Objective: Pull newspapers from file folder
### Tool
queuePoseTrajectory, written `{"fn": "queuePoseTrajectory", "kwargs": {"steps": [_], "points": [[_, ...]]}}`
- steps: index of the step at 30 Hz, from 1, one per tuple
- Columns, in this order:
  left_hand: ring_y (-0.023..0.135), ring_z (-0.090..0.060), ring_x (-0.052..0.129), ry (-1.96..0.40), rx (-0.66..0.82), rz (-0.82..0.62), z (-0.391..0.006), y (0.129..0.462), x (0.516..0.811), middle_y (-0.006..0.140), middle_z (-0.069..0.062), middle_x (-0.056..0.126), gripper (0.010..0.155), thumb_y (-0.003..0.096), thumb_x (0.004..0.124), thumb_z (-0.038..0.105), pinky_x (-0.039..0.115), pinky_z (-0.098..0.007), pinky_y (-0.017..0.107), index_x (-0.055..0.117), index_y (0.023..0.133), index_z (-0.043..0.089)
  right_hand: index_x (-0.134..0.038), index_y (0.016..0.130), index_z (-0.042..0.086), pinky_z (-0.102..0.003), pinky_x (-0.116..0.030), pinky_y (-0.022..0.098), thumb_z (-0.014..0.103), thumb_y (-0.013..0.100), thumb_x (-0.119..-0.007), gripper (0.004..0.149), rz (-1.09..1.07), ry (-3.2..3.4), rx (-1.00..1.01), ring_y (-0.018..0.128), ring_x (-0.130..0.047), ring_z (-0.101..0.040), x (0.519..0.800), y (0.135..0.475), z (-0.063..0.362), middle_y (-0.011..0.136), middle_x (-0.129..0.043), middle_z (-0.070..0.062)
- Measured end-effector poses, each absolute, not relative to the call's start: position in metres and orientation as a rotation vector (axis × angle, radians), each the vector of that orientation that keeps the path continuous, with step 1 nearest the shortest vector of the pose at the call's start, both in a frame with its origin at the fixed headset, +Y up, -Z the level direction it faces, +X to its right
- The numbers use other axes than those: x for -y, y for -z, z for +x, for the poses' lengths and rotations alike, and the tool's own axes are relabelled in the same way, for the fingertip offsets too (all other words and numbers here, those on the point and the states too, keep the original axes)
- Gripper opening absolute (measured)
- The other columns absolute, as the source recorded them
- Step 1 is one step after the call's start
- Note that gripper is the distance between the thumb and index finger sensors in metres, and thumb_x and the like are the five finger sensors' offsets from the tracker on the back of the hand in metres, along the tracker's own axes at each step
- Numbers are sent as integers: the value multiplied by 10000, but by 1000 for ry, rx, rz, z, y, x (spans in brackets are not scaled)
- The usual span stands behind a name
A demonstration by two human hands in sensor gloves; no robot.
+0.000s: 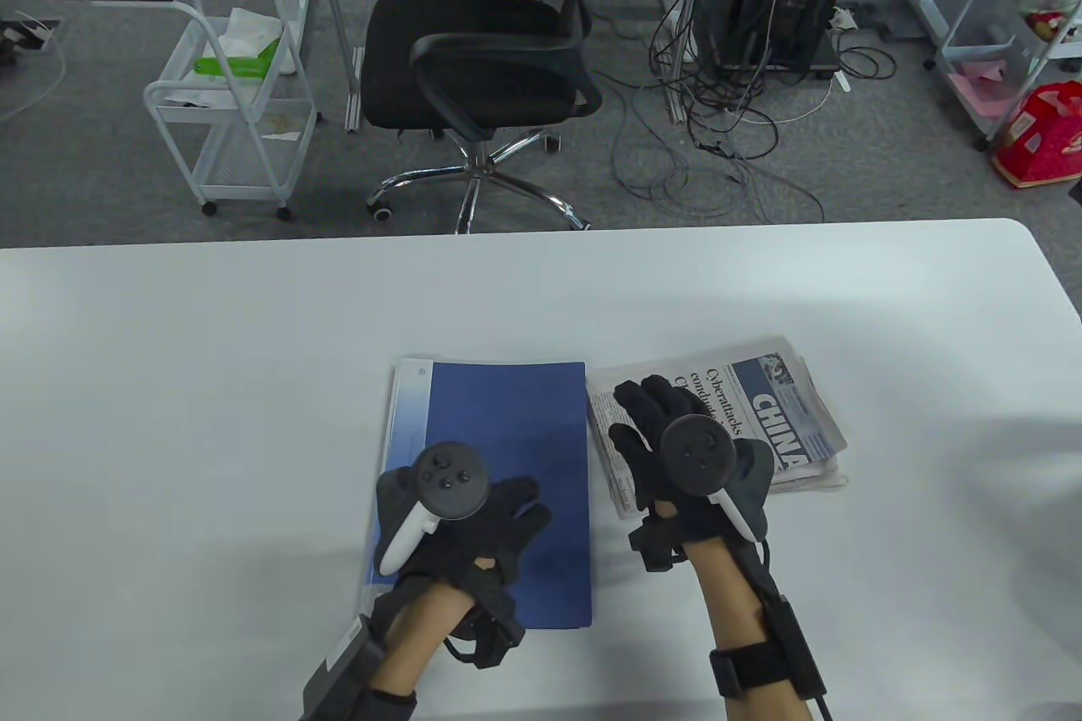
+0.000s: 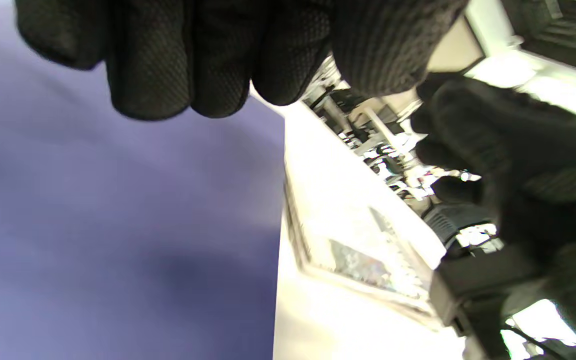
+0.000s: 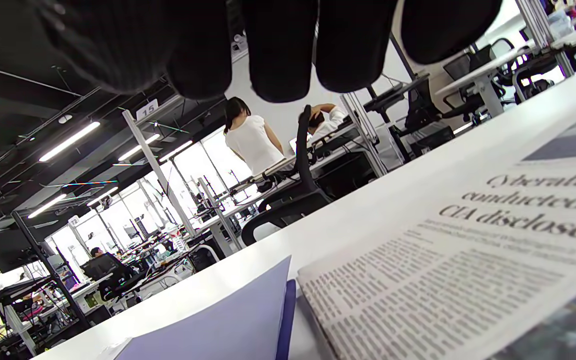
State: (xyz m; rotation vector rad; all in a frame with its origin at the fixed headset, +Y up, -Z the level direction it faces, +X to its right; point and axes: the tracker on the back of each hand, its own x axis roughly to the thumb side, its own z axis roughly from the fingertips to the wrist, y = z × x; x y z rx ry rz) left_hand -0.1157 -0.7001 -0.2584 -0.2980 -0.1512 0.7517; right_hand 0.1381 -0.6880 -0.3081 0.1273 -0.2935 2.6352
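Observation:
A blue file folder [image 1: 507, 450] lies flat and closed on the white table [image 1: 211, 374], its pale spine on the left. My left hand [image 1: 499, 514] rests on the folder's near half; in the left wrist view its fingers [image 2: 168, 65] hang curled over the blue cover [image 2: 93, 225]. A folded newspaper [image 1: 761, 408] with a "CHINA" masthead lies fully out on the table, just right of the folder. My right hand [image 1: 647, 421] is spread over the newspaper's left part. In the right wrist view its fingertips [image 3: 278, 50] hang above the printed page [image 3: 468, 260], gripping nothing.
A black office chair [image 1: 482, 53] and a white wire cart [image 1: 237, 95] stand on the floor beyond the table's far edge, with loose cables [image 1: 718, 121] near a computer tower. The table's far right corner is rounded.

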Motion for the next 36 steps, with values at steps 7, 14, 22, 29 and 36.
{"fn": "queuePoseTrajectory", "kwargs": {"steps": [7, 14, 22, 29, 36], "points": [[956, -606, 745, -541, 276, 12, -161, 246, 648, 1111, -251, 761, 658, 492, 761, 421, 592, -705, 655, 749, 1075, 115, -710, 931, 351, -656, -595, 644, 490, 394, -761, 556, 164, -2740, 451, 976, -687, -435, 678, 301, 134, 1058, -698, -74], [1042, -579, 634, -347, 264, 259, -194, 227, 643, 1166, -198, 693, 665, 490, 750, 437, 502, -725, 705, 704, 1102, 179, -702, 933, 358, -662, -574, 654, 494, 393, -761, 560, 228, -2863, 601, 989, -668, -434, 673, 293, 125, 1069, -681, -66], [1096, -566, 507, -192, 213, 274, -208, 218, 681, 1230, -156, 553, 683, 498, 722, 458, 425, -734, 725, 613, 1137, 242, -692, 938, 365, -665, -557, 666, 498, 393, -761, 566, 258, -2951, 683, 1001, -652, -428, 679, 291, 119, 1081, -663, -55], [1093, -572, 495, -222, 200, 200, -210, 222, 700, 1233, -153, 527, 691, 499, 717, 461, 406, -734, 722, 589, 1142, 245, -687, 940, 374, -668, -543, 676, 500, 391, -763, 568, 278, -3060, 680, 1010, -647, -421, 691, 294, 115, 1086, -658, -44], [1091, -573, 502, -221, 180, 152, -215, 224, 708, 1233, -158, 528, 692, 498, 716, 463, 409, -733, 720, 587, 1142, 243, -687, 939, 378, -668, -538, 682, 501, 390, -763, 567, 266, -3077, 650, 1016, -643, -416, 696, 296, 117, 1089, -655, -41]]}}
